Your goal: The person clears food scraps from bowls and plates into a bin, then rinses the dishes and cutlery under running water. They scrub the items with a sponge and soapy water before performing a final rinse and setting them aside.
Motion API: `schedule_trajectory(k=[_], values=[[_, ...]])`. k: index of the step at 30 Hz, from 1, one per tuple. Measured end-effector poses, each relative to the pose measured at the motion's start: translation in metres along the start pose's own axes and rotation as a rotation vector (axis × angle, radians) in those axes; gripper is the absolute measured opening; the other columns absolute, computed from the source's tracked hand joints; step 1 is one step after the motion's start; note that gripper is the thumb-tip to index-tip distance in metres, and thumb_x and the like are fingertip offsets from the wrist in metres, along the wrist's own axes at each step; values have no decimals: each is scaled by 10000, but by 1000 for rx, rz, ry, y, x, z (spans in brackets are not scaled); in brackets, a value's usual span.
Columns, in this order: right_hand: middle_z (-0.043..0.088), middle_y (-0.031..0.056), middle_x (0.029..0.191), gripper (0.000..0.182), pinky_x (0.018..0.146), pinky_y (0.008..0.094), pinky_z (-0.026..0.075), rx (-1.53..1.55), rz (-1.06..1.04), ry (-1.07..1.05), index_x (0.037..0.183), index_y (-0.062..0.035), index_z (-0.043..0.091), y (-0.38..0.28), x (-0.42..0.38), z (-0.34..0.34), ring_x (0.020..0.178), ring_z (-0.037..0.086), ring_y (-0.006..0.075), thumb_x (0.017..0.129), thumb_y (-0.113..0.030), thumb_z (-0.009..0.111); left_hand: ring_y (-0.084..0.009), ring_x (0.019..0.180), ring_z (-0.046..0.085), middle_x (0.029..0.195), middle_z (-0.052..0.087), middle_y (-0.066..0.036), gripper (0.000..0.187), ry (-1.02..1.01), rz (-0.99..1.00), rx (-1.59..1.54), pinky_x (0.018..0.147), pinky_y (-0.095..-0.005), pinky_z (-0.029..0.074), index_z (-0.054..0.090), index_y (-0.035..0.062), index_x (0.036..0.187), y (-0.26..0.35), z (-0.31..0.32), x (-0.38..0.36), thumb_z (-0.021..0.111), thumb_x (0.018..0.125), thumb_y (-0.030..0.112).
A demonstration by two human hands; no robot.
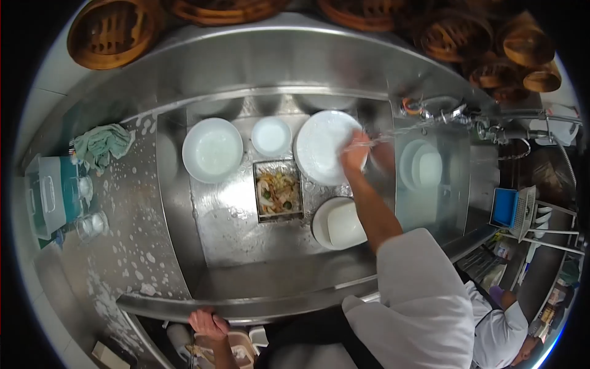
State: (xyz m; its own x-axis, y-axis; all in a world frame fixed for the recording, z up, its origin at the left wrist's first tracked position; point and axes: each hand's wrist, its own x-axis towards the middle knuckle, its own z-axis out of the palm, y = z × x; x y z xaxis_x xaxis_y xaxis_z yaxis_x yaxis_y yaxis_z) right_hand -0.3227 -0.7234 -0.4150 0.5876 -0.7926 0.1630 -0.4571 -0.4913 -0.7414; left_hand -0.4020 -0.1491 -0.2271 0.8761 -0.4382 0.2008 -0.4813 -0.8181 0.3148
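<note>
My right hand [356, 151] is at the right side of a large white plate [319, 147], in a stream of water from the tap. Motion blurs its fingers, so their grip cannot be made out. My left hand [209, 324] is low at the sink's front rim [264, 310], its fingers curled; whatever they may hold is hidden. Left of the large plate are a small white bowl [271, 136] and a wider white bowl [212, 150]. A white rectangular dish [346, 225] overlaps a round white plate [321, 229] below my right forearm.
Food scraps fill a square drain basket [278, 190] in the sink floor. On the right, dishes [424, 165] lie in a water-filled basin near the tap [455, 114]. Suds, glasses [92, 225] and a green cloth [104, 146] are at left. Another person's sleeve [501, 332] shows lower right.
</note>
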Motion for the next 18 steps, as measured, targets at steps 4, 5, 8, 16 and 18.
schedule_trajectory(k=[4, 5, 8, 16, 18], values=[[600, 192, 965, 201, 851, 496, 434, -265, -593, -598, 948, -18, 615, -26, -14, 27, 926, 566, 359, 780, -106, 548, -332, 670, 481, 734, 523, -112, 367, 19, 45, 32, 653, -423, 333, 586, 54, 814, 4, 2, 1, 358, 945, 311], [609, 186, 962, 197, 858, 494, 438, -164, -650, -492, 933, -24, 621, -17, -43, 17, 930, 568, 359, 769, -113, 556, -332, 680, 486, 747, 539, -110, 381, -4, 39, 51, 667, -421, 336, 585, 55, 823, 2, 1, -1, 345, 955, 319], [614, 166, 928, 180, 882, 481, 445, -343, -564, -380, 915, -27, 626, 36, -35, -26, 930, 573, 355, 776, -117, 553, -329, 683, 487, 749, 542, -104, 388, 10, 38, 30, 670, -417, 334, 581, 56, 821, 3, 1, 0, 345, 961, 331], [558, 159, 816, 83, 771, 490, 437, -110, -813, -340, 829, -39, 585, 19, -48, -17, 829, 555, 328, 826, -106, 536, -310, 657, 484, 745, 550, -100, 355, 30, 32, 68, 660, -414, 333, 575, 77, 779, 4, 3, -3, 369, 933, 322], [614, 180, 1059, 219, 931, 406, 451, -572, -70, -375, 1043, -4, 600, 53, -16, -8, 1082, 556, 332, 901, -150, 519, -309, 658, 485, 744, 548, -93, 338, 59, 43, 60, 662, -414, 334, 573, 81, 779, 4, 8, -1, 375, 928, 311]])
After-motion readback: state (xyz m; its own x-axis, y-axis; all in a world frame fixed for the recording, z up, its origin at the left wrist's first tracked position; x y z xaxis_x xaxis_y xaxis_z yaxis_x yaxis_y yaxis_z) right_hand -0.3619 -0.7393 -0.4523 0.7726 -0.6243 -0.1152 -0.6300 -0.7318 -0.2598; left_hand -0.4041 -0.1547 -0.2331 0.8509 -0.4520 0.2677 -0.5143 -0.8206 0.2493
